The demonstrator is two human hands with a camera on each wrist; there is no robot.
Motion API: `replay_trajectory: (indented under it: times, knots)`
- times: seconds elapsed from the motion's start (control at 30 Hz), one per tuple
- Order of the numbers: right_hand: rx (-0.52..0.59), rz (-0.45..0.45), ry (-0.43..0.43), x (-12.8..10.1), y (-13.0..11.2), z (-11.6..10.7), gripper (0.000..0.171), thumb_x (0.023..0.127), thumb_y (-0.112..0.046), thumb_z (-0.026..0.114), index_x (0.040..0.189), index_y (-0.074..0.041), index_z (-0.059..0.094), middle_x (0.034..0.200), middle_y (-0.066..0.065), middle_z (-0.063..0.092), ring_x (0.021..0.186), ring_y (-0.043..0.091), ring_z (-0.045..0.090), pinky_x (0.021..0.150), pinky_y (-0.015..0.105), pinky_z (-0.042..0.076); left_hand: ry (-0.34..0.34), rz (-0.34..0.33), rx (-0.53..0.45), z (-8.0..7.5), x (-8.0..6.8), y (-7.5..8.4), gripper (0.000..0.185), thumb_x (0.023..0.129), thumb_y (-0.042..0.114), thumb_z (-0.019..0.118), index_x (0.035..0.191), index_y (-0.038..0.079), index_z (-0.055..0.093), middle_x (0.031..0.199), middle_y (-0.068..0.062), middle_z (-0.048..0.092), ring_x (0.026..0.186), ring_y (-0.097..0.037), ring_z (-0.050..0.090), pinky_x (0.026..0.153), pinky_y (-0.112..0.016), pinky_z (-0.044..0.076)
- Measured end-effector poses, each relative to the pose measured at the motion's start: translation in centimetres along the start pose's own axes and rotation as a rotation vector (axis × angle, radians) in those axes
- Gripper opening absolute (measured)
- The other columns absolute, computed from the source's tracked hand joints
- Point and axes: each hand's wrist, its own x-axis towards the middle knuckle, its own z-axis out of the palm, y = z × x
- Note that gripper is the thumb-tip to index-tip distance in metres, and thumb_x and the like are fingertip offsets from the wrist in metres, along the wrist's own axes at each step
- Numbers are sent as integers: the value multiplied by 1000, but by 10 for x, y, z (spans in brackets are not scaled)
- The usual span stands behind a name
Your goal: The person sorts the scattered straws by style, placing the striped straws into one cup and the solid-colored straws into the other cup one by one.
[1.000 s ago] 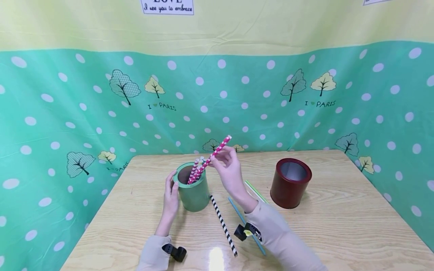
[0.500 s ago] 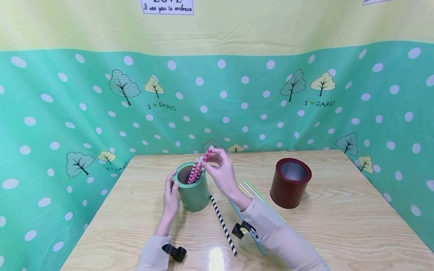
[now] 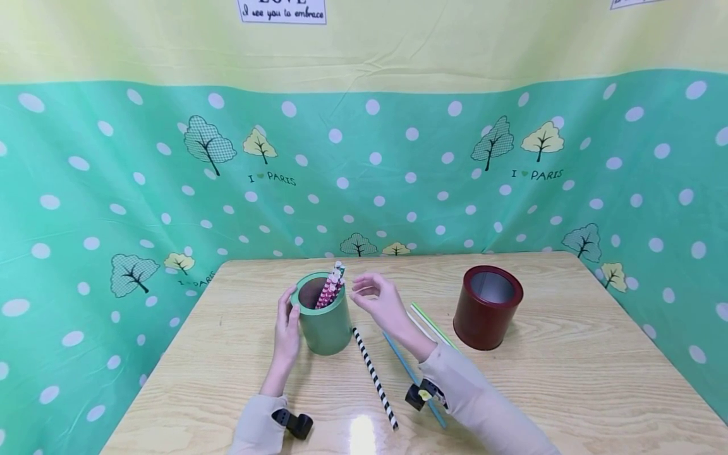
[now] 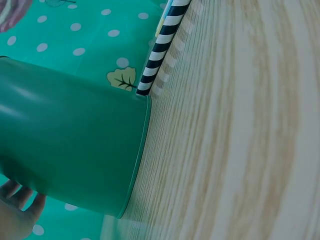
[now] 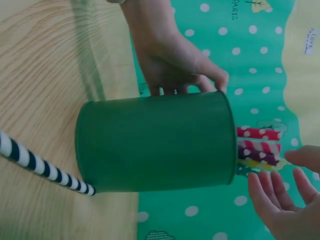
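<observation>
A green can (image 3: 325, 328) stands upright on the table, its top uncovered. Several patterned paper straws (image 3: 332, 287) lean inside against its right rim; in the right wrist view the red polka-dot straw (image 5: 258, 133) and the purple straw (image 5: 257, 152) with light hearts stick out. My left hand (image 3: 287, 332) holds the can at its left side, fingers curved along the wall near the rim. Just right of the straw tops is my right hand (image 3: 382, 302), fingers loosely bent, apart from them and holding nothing.
A black-and-white striped straw (image 3: 375, 379) lies from the green can's base toward the front. Beside it are a blue straw (image 3: 402, 361), partly under the right arm, and a green-and-white straw (image 3: 430, 323). A dark red can (image 3: 486, 319) stands at the right.
My right hand lowered the pink polka-dot straw into the green can among the others, let go of it, and moved slightly right and down. The left hand stayed on the can.
</observation>
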Motion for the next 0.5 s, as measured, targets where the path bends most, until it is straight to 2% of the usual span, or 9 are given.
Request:
replay_trajectory:
  times: [0.27, 0.5]
  knots:
    - [-109, 103, -124, -3, 20, -6, 25, 79, -2, 60, 102, 4, 56, 96, 17, 60, 85, 27, 58, 73, 29, 50, 5, -8, -6, 0, 0, -1, 39, 92, 5, 33, 130, -4, 31, 131, -26, 37, 120, -37, 34, 101, -49, 23]
    - [-145, 134, -229, -6, 38, -8, 25, 78, 0, 59, 102, 5, 56, 96, 21, 59, 80, 23, 59, 69, 26, 51, 1, -9, -10, 0, 0, -2, 39, 92, 4, 33, 131, -4, 30, 130, -25, 38, 119, -35, 36, 101, -48, 24]
